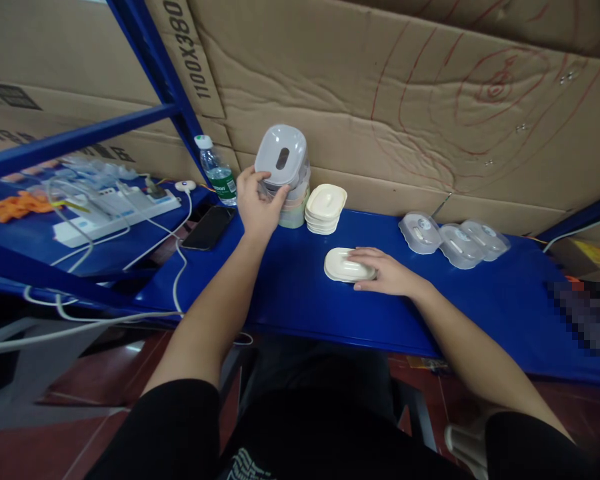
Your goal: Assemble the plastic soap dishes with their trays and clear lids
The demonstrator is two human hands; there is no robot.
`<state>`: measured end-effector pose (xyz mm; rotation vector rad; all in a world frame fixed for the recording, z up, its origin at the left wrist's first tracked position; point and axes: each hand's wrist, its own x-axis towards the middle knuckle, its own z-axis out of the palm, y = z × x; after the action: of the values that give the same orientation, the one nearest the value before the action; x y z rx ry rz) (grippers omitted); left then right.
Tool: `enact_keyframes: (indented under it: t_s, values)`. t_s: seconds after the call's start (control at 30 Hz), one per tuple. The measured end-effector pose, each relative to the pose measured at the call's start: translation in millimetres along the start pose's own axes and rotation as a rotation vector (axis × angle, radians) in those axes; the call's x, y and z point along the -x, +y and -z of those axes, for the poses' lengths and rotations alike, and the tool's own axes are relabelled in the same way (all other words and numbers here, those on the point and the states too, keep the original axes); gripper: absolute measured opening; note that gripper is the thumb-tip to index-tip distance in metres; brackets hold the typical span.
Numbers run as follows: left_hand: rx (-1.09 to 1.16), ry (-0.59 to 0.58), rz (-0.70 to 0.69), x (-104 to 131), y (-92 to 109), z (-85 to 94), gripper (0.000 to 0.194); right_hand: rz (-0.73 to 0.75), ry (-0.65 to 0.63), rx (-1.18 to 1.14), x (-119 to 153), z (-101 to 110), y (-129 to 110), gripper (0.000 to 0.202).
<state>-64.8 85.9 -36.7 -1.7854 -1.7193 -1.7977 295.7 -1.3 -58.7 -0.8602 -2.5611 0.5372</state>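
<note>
My left hand (259,203) grips the near edge of a grey soap dish (271,160) with a dark oval slot. The dish is tilted toward me at the top of a stack of similar see-through and pastel dishes (293,215) by the cardboard. A stack of cream soap dishes (325,208) stands just right of it. Nearer to me, my right hand (386,272) is closed over the right end of a cream soap dish (343,264) lying on the blue table (300,300). The fingers cover that end, and a second rim seems to show underneath.
Several clear domed lids (461,245) lie at the right back. Left of the stack are a water bottle (219,172) and a black phone (209,227). A power strip (115,217) and white cables run along the left. Cardboard (330,87) walls the back.
</note>
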Motion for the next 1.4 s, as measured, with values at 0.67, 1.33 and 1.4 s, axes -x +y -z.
enact_keyframes:
  t_s: [0.67,1.33,1.4]
  values:
    - [0.352,-0.980,-0.349,58,62,0.5,0.043,-0.156,0.382,0.020,11,34,10,0.122]
    - [0.302,-1.314,-0.082,44,36,-2.4,0.055,-0.192,-0.081,0.048,11,10,17,0.126]
    - [0.268,-1.324,-0.064,44,38,-1.5,0.059,-0.167,-0.104,0.039,12,10,18,0.118]
